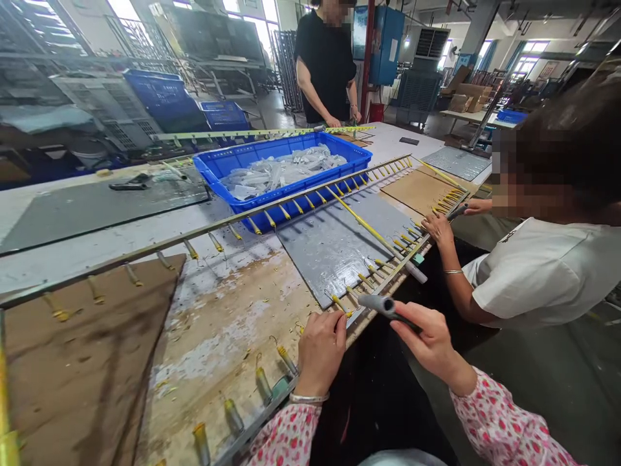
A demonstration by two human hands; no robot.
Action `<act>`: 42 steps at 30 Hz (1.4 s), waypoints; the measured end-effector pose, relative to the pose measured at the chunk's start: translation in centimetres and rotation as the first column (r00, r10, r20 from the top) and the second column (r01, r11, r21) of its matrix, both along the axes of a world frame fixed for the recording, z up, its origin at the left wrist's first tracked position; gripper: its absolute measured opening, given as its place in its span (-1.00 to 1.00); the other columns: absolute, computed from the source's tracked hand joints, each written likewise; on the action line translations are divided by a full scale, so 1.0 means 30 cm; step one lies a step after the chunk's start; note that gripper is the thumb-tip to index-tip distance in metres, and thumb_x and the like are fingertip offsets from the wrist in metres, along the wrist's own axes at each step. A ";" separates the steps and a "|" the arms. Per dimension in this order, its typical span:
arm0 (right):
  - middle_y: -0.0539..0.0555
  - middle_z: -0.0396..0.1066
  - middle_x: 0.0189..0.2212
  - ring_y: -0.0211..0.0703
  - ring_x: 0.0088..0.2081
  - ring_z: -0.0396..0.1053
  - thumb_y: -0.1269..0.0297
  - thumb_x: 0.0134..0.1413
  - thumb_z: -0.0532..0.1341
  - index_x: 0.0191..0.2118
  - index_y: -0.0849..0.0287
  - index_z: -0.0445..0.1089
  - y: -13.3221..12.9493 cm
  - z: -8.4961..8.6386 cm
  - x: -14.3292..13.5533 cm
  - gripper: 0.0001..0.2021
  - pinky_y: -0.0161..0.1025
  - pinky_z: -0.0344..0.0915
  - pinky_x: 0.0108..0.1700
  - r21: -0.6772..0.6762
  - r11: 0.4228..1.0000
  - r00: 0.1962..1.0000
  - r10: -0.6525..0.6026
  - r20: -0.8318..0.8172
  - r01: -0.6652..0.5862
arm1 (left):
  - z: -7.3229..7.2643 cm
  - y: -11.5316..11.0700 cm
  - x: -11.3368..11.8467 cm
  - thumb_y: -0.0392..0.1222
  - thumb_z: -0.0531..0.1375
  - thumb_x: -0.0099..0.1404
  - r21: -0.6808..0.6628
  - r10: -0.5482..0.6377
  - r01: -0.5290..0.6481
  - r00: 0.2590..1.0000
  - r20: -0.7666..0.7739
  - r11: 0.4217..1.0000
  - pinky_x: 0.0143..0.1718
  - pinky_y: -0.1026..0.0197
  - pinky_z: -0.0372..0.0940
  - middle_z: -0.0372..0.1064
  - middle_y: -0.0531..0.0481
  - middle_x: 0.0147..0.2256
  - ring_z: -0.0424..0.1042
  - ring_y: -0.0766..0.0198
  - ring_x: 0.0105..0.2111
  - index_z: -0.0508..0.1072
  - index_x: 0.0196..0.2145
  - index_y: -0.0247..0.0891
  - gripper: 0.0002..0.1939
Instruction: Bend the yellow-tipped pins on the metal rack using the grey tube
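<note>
My left hand (321, 346) rests on the near bar of a long metal frame (286, 395), its fingers closed around the bar or a small part there; the fingertips are partly hidden. My right hand (427, 336) grips a grey tube-shaped tool (378, 303), whose tip lies just right of my left fingertips, over the bar. Short pegs with yellow ends and thin wire hooks line the bar, such as one peg (262, 383) left of my left hand. A yellow crossbar (361, 222) joins the frame's two long sides.
A blue basket (218, 184) of clear plastic pieces stands behind the frame. At the right, a person in a white shirt (548, 272) handles the same frame. Another person in black (325, 65) stands across the table (213, 310). Grey and brown boards lie on it.
</note>
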State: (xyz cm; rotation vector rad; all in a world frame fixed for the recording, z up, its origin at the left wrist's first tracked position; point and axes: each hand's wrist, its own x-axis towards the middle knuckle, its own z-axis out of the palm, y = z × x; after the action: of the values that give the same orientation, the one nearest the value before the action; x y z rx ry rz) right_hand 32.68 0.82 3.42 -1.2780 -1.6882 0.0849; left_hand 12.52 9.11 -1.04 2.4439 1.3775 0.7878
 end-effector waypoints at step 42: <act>0.07 0.52 -0.33 -0.20 -0.41 0.44 0.33 0.26 0.20 0.08 0.08 0.43 0.003 0.006 0.035 -0.71 -0.31 0.37 -0.36 0.023 0.997 0.997 -0.068 -0.029 0.069 | 0.012 -0.006 0.001 -0.17 0.06 0.42 0.027 -0.012 0.011 1.000 0.029 1.000 -0.22 0.13 0.20 0.48 -0.01 -0.34 0.32 0.13 -0.28 0.52 -0.25 -0.22 -0.76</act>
State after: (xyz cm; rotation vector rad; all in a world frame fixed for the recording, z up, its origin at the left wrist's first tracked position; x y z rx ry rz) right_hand 33.73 0.90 3.58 -1.3101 -1.6152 0.0418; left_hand 12.55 8.92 -0.69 2.4484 1.3504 0.8408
